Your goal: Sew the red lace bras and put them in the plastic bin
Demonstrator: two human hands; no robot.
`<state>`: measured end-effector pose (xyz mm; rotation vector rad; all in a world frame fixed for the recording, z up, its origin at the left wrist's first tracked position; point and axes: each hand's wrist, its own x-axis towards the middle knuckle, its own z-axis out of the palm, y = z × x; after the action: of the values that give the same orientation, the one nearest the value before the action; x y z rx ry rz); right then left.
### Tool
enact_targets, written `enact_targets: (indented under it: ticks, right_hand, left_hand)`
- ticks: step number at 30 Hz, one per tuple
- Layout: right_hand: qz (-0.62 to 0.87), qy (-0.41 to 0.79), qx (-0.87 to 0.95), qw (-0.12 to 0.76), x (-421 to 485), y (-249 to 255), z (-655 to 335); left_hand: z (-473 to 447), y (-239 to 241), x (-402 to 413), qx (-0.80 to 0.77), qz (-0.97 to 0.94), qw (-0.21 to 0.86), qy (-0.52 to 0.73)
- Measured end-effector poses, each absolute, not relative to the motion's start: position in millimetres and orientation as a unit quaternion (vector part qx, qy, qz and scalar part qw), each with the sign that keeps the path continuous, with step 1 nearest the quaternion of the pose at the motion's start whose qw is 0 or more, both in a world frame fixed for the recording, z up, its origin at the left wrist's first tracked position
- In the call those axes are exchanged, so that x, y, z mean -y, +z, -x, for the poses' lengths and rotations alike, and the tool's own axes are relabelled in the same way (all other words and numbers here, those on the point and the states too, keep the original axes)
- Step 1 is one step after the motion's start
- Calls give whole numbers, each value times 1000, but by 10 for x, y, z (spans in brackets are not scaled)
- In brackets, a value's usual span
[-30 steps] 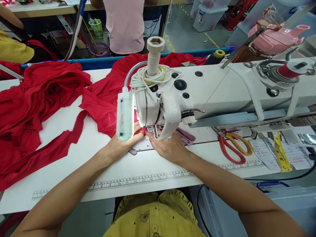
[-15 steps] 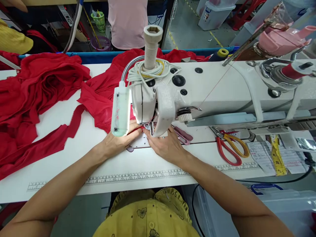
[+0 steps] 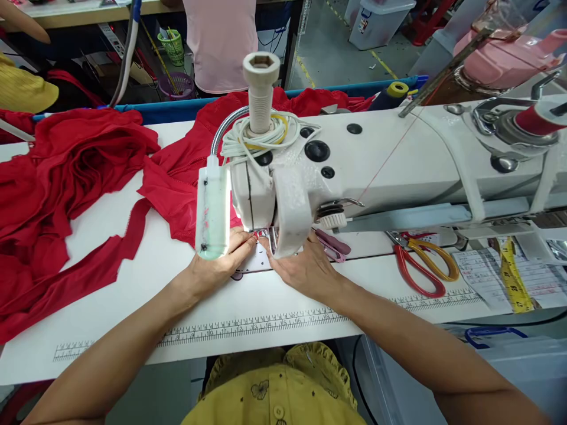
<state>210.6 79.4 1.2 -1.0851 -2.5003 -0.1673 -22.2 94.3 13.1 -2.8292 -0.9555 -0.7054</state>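
Note:
Red fabric (image 3: 175, 192) runs under the head of a white sewing machine (image 3: 376, 153), and a small bit of it shows by the presser foot (image 3: 264, 233). My left hand (image 3: 217, 265) presses on the cloth left of the foot, its fingers partly behind the lamp (image 3: 213, 209). Just right of the foot, my right hand (image 3: 303, 268) lies low on the machine bed with its thumb near the cloth edge. The machine head hides most of its fingers, so their grip does not show. Purple thread snips (image 3: 332, 245) lie beside it.
A heap of red cloth (image 3: 84, 159) and a long red strip cover the left of the table (image 3: 230, 342). To the right lie scissors (image 3: 420, 262), a tape measure (image 3: 514, 280) and paper sheets (image 3: 478, 271). Another person's pink top (image 3: 220, 44) shows beyond the table.
The view has shifted slightly, moving the whole scene a little in the picture. Both hands stay by the presser foot, with no clear movement of the cloth.

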Motion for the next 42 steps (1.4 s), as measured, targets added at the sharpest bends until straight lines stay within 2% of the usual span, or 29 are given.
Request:
enact_targets:
  ticks: [3, 9, 16, 24, 30, 38, 42]
  right_hand:
    - [398, -57, 893, 204, -797, 27, -2106]
    - [397, -64, 888, 221, -793, 54, -2128]
    - [395, -74, 881, 250, -818, 55, -2121]
    - [390, -89, 877, 265, -820, 93, -2119]
    - [390, -75, 874, 279, -817, 81, -2121]
    - [385, -51, 853, 348, -799, 155, -2137]
    - [409, -45, 848, 334, -890, 171, -2202]
  left_hand:
    - [205, 151, -962, 318, 915, 30, -247]
    - [257, 155, -961, 334, 909, -67, -241]
    - [303, 54, -944, 319, 919, -15, -230]
    - [345, -12, -896, 346, 919, -33, -186]
    - [353, 28, -937, 350, 923, 1, -160]
    - [316, 119, -1038, 344, 918, 4, -198]
    - [317, 117, -1070, 328, 920, 3, -216]
